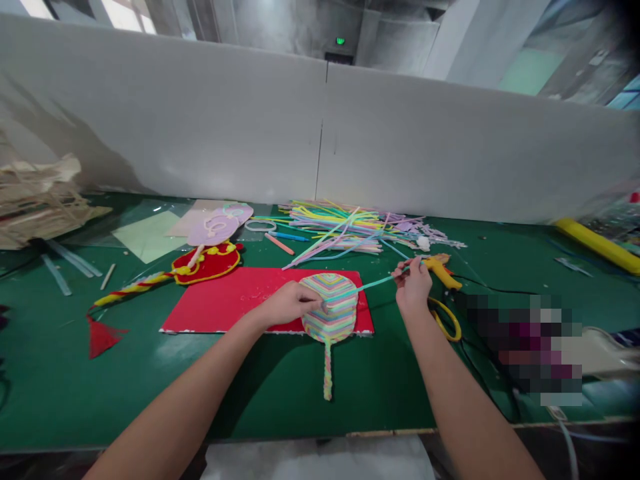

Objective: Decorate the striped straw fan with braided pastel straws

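Observation:
A striped pastel round fan (pixel 330 327) with a wrapped handle lies over a red board (pixel 225 300). A teal pipe cleaner (pixel 377 283) stretches across the fan's face between my two hands. The fingers of my left hand (pixel 293 303) are pinched together on the fan, at the near end of this pipe cleaner. To the right of the fan, my right hand (pixel 415 287) is raised a little and pinches the other end. Just beyond it lies a yellow hot glue gun (pixel 443 272), partly hidden by the hand.
Behind the board is a heap of coloured pipe cleaners (pixel 335 223). A red fan with a twisted handle and tassel (pixel 207 263) and a lilac fan (pixel 220 223) lie left. Yellow-handled scissors (pixel 453 327) and black cables lie right. A white partition (pixel 200 127) stands behind.

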Demonstrator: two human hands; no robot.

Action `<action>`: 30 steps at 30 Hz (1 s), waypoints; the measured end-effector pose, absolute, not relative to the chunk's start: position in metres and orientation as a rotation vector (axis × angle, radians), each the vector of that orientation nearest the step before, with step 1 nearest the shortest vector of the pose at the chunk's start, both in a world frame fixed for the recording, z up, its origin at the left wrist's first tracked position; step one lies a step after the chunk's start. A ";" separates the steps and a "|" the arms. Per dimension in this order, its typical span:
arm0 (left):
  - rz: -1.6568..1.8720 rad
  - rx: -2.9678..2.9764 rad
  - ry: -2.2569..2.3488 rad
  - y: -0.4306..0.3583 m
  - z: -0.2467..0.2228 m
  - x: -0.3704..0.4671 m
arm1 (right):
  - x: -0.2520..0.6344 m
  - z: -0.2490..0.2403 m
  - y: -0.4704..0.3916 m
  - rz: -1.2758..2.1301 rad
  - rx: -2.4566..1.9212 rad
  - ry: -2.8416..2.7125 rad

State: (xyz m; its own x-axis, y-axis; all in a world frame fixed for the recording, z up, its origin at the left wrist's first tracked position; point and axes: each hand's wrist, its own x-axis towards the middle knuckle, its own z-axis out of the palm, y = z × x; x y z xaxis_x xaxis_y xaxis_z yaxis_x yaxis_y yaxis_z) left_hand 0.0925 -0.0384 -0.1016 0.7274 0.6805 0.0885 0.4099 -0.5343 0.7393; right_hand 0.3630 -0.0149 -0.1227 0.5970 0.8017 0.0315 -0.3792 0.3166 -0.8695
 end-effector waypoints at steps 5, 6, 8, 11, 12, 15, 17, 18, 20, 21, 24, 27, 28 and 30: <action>0.582 2.228 0.967 -0.038 -0.113 0.096 | 0.371 -0.127 -0.011 0.743 -1.063 -0.526; 0.608 2.205 1.003 -0.036 -0.116 0.096 | 0.371 -0.127 -0.011 0.758 -1.064 -0.526; 0.646 2.147 1.059 -0.032 -0.121 0.094 | 0.368 -0.125 -0.011 0.831 -1.034 -0.532; 0.668 2.054 1.106 -0.029 -0.124 0.094 | 0.354 -0.119 -0.014 1.056 -0.942 -0.605; 0.672 2.027 1.112 -0.030 -0.123 0.094 | 0.348 -0.116 -0.017 1.151 -0.907 -0.653; 0.670 2.005 1.100 -0.034 -0.118 0.099 | 0.330 -0.112 -0.026 1.377 -0.818 -0.846; 0.669 2.046 1.093 -0.039 -0.116 0.103 | 0.321 -0.112 -0.032 1.464 -0.816 -0.948; 0.669 2.088 1.091 -0.041 -0.115 0.105 | 0.317 -0.113 -0.034 1.495 -0.830 -0.984; 0.669 2.208 1.091 -0.044 -0.116 0.108 | 0.313 -0.116 -0.038 1.549 -0.869 -1.031; 0.670 2.280 1.092 -0.046 -0.117 0.110 | 0.312 -0.118 -0.040 1.575 -0.884 -1.050; 0.673 2.478 1.111 -0.049 -0.120 0.112 | 0.313 -0.118 -0.043 1.683 -0.878 -1.107; 0.669 2.624 1.127 -0.051 -0.120 0.112 | 0.316 -0.114 -0.043 1.758 -0.852 -1.106; 0.665 2.662 1.130 -0.051 -0.119 0.111 | 0.317 -0.113 -0.043 1.770 -0.859 -1.089; 0.660 2.712 1.146 -0.051 -0.117 0.110 | 0.320 -0.112 -0.042 1.764 -0.882 -1.045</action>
State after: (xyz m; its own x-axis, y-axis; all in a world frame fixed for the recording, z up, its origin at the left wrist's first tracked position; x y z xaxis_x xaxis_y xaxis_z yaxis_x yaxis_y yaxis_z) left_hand 0.1104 -0.0514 -0.1169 0.6173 0.7072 0.3449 0.6530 -0.7050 0.2768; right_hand 0.3201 -0.0417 -0.1116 -0.3622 0.9224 -0.1342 -0.3253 -0.2601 -0.9092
